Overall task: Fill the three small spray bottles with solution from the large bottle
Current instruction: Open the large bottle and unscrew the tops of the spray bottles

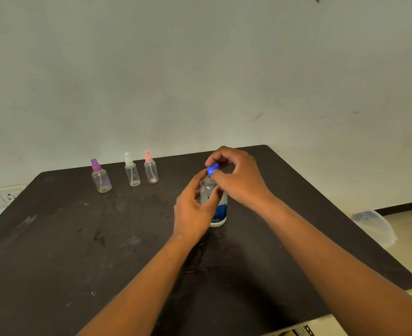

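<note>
My left hand (195,209) grips the large clear bottle with a blue-and-white label (218,209), its writing too blurred to read, upright at mid-surface; my right hand (236,177) pinches its blue cap (211,170), pointing up.

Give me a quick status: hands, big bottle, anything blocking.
Left hand grips large bottle upright on table. Right hand pinches its blue cap, still on. Three small spray bottles capped, standing apart far left. Nothing in the way.
</note>
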Available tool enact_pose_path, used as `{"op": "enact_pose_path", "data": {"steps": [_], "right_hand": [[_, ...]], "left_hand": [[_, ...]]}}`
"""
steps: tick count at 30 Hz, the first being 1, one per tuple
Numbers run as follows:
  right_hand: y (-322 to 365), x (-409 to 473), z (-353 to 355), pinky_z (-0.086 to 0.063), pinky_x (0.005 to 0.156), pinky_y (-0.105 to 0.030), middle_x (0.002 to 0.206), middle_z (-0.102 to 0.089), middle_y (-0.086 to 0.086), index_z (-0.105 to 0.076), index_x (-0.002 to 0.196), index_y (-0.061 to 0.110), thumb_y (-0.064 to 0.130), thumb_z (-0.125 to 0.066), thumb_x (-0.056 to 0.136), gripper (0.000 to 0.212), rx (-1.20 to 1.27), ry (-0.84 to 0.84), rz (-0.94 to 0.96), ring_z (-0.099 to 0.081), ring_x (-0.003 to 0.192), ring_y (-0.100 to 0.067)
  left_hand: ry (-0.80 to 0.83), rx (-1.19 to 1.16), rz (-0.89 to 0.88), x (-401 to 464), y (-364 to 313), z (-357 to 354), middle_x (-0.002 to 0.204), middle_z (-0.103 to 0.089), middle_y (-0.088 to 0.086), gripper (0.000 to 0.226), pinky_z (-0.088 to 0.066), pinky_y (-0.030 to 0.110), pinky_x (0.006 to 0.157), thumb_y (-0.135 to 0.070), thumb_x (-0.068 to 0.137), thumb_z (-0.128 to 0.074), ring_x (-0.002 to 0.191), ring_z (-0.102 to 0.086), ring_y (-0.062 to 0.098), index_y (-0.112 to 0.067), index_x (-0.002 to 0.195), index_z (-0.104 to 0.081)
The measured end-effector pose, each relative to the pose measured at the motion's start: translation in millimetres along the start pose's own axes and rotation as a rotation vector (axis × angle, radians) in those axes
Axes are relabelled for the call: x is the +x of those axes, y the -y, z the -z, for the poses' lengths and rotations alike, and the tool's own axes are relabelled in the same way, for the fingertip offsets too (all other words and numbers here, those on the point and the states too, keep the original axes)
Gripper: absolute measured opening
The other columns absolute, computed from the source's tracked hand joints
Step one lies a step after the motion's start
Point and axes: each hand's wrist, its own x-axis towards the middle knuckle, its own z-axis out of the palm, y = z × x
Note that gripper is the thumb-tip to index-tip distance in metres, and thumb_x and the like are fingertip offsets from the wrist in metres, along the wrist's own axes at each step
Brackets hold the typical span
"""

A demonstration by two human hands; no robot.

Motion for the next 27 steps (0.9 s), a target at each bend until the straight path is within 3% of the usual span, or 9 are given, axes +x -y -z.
{"op": "enact_pose_path", "data": {"steps": [2,6,11,16,19,23,27], "right_hand": [[1,1,1,-0.058,0.080,-0.025,0.092,-0.072,0.017,-0.072,0.092,0.031,0.009,-0.071,0.080,0.025,0.005,0.014,0.004,-0.067,0.091,-0.003],[0,0,-1,-0.057,0.070,-0.019,0.088,-0.069,0.016,-0.066,0.097,0.032,0.032,-0.084,0.081,0.024,-0.076,-0.037,0.013,-0.066,0.078,-0.003],[0,1,2,-0.049,0.070,-0.013,0.090,-0.070,0.016,-0.068,0.094,0.031,0.011,-0.073,0.083,0.024,-0.080,0.017,0.031,-0.066,0.089,-0.001],[2,-1,1,-0.055,0.077,-0.020,0.102,-0.070,0.013,-0.060,0.119,0.032,0.033,-0.080,0.087,0.037,-0.191,0.029,0.055,-0.067,0.093,-0.006],[1,-1,1,-0.056,0.080,-0.022,0.100,-0.069,0.015,-0.062,0.119,0.032,0.026,-0.078,0.089,0.034,-0.183,0.013,0.039,-0.067,0.092,-0.004],[1,-2,4,-0.050,0.074,-0.009,0.096,-0.069,0.019,-0.069,0.111,0.032,0.016,-0.076,0.089,0.028,-0.052,-0.034,0.038,-0.065,0.090,0.001],[3,2,12,-0.054,0.076,-0.015,0.097,-0.075,0.009,-0.073,0.106,0.026,0.009,-0.076,0.090,0.024,0.156,-0.128,0.032,-0.070,0.089,-0.008]], "left_hand": [[0.003,-0.010,0.012,0,0,0,0.124,-0.074,-0.013,0.053,-0.057,0.046,0.107,-0.036,0.098,-0.072,0.118,-0.070,0.010,-0.037,0.149,-0.055],[-0.002,-0.007,0.027,1,-1,-1,0.124,-0.074,-0.011,0.054,-0.057,0.046,0.108,-0.038,0.097,-0.070,0.119,-0.069,0.010,-0.033,0.149,-0.056],[0.011,-0.017,0.001,0,-1,-1,0.127,-0.073,-0.008,0.054,-0.057,0.047,0.107,-0.030,0.099,-0.072,0.119,-0.070,0.012,-0.031,0.150,-0.055],[0.008,-0.040,0.030,1,-3,-1,0.127,-0.074,-0.004,0.055,-0.054,0.050,0.110,-0.032,0.096,-0.069,0.122,-0.069,0.017,-0.028,0.150,-0.056],[0.008,-0.051,0.024,2,-2,-1,0.129,-0.073,-0.002,0.054,-0.055,0.050,0.109,-0.028,0.098,-0.072,0.122,-0.069,0.019,-0.027,0.150,-0.057],[0.013,-0.117,0.017,3,-1,0,0.126,-0.076,-0.004,0.058,-0.058,0.047,0.106,-0.034,0.095,-0.076,0.118,-0.072,0.016,-0.025,0.150,-0.059],[0.076,-0.168,0.018,7,4,4,0.130,-0.075,-0.008,0.060,-0.058,0.047,0.106,-0.043,0.092,-0.078,0.121,-0.071,0.014,-0.029,0.148,-0.061]]}}
